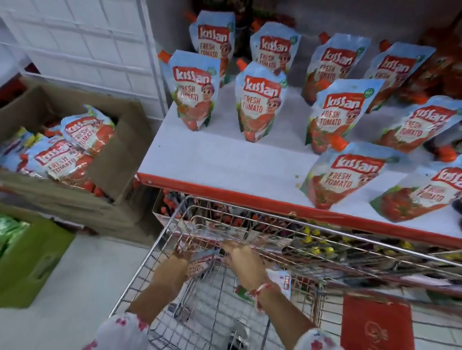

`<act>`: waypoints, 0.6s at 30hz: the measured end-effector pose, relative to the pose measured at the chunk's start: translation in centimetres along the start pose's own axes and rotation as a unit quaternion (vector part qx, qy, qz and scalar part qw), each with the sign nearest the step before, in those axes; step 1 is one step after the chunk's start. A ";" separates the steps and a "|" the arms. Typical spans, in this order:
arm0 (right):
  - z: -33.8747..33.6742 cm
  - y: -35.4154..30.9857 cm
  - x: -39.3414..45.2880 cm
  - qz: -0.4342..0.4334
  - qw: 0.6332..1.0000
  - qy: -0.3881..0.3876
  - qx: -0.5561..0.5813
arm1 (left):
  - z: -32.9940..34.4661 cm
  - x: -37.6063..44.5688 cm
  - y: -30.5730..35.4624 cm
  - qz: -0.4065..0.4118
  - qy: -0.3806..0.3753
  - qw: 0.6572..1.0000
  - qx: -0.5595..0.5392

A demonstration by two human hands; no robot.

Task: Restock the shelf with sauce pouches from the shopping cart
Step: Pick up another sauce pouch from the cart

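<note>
Both hands reaching into the shopping cart [243,298] for sauce pouches.

The left hand [183,256] and right hand [243,259] were lowered together onto the pouches in the cart [202,263], presumably so that several could be lifted at once. The right grip was spread flat over the pack; whether the left grip was clenched could not be told, since wire and pouch hid it. On the shelf [225,158], standing pouches [259,100] were set upright in rows, labels forward, with bare space left at front left.
</note>
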State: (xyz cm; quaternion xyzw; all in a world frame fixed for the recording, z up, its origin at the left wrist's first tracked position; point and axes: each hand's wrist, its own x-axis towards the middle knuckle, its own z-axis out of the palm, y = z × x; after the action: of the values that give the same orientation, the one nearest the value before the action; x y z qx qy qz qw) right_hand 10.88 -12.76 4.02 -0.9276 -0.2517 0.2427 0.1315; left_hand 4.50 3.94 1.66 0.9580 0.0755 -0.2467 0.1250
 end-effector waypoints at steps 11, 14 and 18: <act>1.3 -1.9 0.4 0.041 0.998 0.013 -0.042 | 0.4 -0.9 -1.9 0.017 0.063 0.996 -0.054; 0.3 -1.7 -0.6 0.006 0.998 0.064 -0.021 | -1.5 -2.3 -2.2 0.053 0.108 0.984 -0.130; -2.6 -1.5 -2.9 -0.044 0.988 0.146 -0.020 | -5.5 -4.9 -1.8 0.118 0.158 0.951 -0.236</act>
State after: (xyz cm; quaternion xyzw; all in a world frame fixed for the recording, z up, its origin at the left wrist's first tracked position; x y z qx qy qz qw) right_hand 9.39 -13.40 7.87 -0.9436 -0.2752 0.0934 0.1587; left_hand 2.35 6.74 8.38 0.9299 0.0370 -0.0506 0.3624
